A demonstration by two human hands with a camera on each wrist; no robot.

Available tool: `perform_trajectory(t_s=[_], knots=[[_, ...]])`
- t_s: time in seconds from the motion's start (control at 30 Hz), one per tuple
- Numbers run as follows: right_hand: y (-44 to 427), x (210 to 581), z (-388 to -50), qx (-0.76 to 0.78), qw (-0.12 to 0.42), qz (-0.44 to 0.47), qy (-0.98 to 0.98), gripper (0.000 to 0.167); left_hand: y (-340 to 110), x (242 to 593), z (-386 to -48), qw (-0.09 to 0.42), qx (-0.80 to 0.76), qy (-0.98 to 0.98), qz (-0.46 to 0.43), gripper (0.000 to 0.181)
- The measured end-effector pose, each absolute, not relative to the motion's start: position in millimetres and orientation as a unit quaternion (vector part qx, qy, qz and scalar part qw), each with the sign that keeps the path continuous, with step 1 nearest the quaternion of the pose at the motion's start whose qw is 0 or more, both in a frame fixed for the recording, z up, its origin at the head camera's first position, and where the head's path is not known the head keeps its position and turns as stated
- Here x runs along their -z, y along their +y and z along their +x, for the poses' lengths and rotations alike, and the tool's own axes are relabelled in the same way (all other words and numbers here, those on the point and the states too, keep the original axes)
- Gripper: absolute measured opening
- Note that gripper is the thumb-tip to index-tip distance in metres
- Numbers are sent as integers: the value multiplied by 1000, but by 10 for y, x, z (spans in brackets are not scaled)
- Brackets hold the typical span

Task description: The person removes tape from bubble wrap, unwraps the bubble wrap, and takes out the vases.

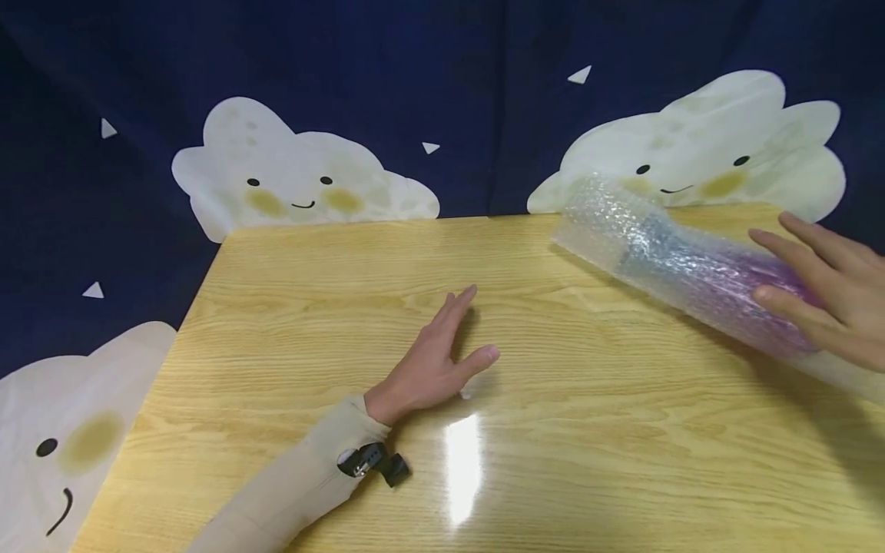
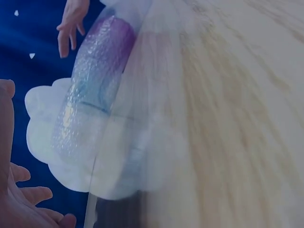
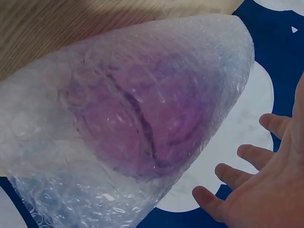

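A long bundle of bubble wrap (image 1: 681, 261) with something purple and blue-green inside lies at the table's right side, slanting from the back edge toward the right. My right hand (image 1: 833, 288) is spread over its purple end; in the right wrist view the fingers (image 3: 251, 156) are apart and hold nothing, beside the wrap (image 3: 142, 109). Whether they touch it I cannot tell. My left hand (image 1: 432, 361) is at mid-table, fingers extended and thumb apart, holding nothing. In the left wrist view the left hand (image 2: 23, 199) shows at the lower left, away from the bundle (image 2: 95, 80).
The wooden table (image 1: 311, 307) reflects a bright light near its front. A dark blue curtain (image 1: 484, 92) with smiling white clouds and small triangles hangs behind the table and along its left side. A black strap (image 1: 373, 461) is round the left sleeve.
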State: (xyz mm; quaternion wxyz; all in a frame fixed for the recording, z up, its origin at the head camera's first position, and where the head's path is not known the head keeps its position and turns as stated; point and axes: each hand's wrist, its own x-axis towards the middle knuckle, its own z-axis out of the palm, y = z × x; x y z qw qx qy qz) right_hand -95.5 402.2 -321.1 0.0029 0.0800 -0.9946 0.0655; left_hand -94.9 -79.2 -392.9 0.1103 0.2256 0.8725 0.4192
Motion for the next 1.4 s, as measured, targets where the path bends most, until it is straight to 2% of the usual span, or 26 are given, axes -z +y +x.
perform_trajectory(t_s=[0.3, 0.57, 0.93, 1.4], knots=[[4037, 3132, -1090, -28, -96, 52, -994, 86, -540, 3941, -978, 129, -444, 854, 237, 89], [4049, 3131, -1174, -40, -134, 42, -989, 89, -206, 3941, -1047, 142, -505, 816, 242, 86], [4151, 3177, -1245, -51, -119, 54, -990, 85, 206, 3939, -1066, 189, -590, 761, 192, 74], [4265, 3172, -1322, -49, -141, 47, -988, 91, 684, 3913, -1009, 196, -594, 768, 135, 81]])
